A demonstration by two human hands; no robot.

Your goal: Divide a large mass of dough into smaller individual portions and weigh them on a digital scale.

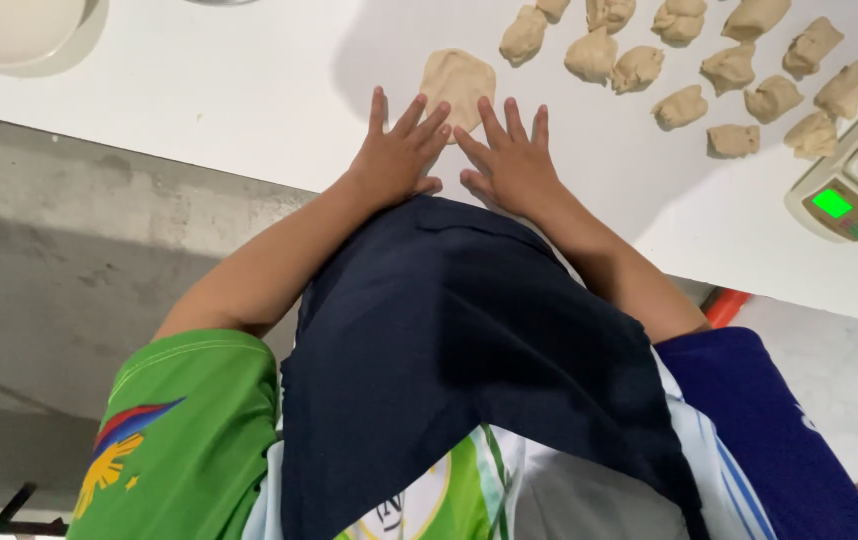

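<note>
Apron [459, 360]: dark blue, hanging nearest the camera.
Left hand [396, 155]: lying flat and open on the white table [249, 90], gripping nothing, fingertips touching the near edge of the dough piece.
Right hand [511, 160]: lying flat and open too, fingers spreading, tips pressing the same edge.
Dough piece [459, 85]: flattened, lying just beyond both hands.
Dough lumps [689, 60]: sitting farther right, about 14.
Scale [849, 195]: sitting at the right edge, its screen glowing green.
Bowl [9, 28]: sitting at the far left corner.
</note>
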